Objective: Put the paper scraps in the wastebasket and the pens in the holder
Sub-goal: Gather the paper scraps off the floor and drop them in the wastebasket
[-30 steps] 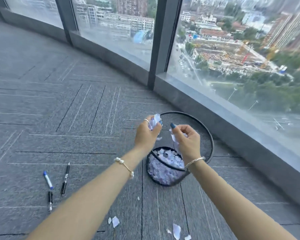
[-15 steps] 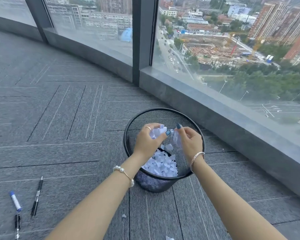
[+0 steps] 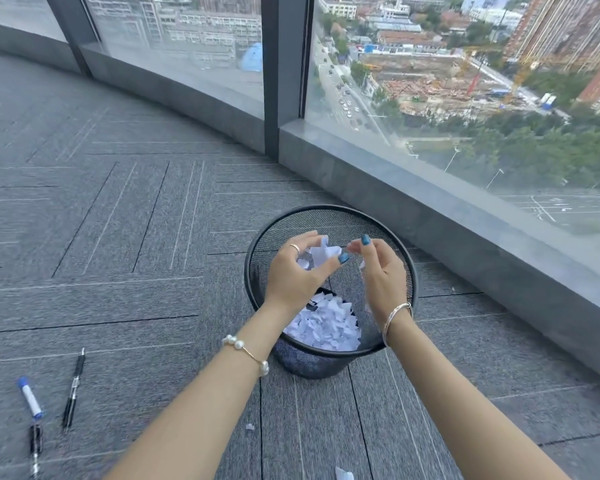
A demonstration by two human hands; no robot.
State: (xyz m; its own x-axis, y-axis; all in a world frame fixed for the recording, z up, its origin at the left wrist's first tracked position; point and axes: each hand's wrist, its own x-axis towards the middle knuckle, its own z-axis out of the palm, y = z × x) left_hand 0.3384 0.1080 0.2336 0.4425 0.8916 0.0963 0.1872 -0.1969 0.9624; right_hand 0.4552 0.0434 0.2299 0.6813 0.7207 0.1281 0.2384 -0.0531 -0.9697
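A black mesh wastebasket (image 3: pixel 329 211) stands on the grey carpet by the window, holding a pile of white paper scraps (image 3: pixel 326 329). Both my hands are above its opening. My left hand (image 3: pixel 297 275) holds a bunch of scraps (image 3: pixel 321 252) between its curled fingers and thumb. My right hand (image 3: pixel 383 275) is beside it with loosely curled fingers, one small scrap (image 3: pixel 362 264) just under its palm. At the lower left lie a blue-capped marker (image 3: pixel 30 398) and two black pens (image 3: pixel 73 389), (image 3: pixel 35 445). No pen holder is in view.
Loose scraps lie on the carpet in front of the basket (image 3: pixel 250 426) and at the bottom edge (image 3: pixel 343 474). A low grey sill (image 3: pixel 430 202) and glass wall curve behind the basket on the right.
The view has moved closer to the basket and both hands have come down over its opening. My right hand's fingers have loosened and its scraps have mostly dropped.
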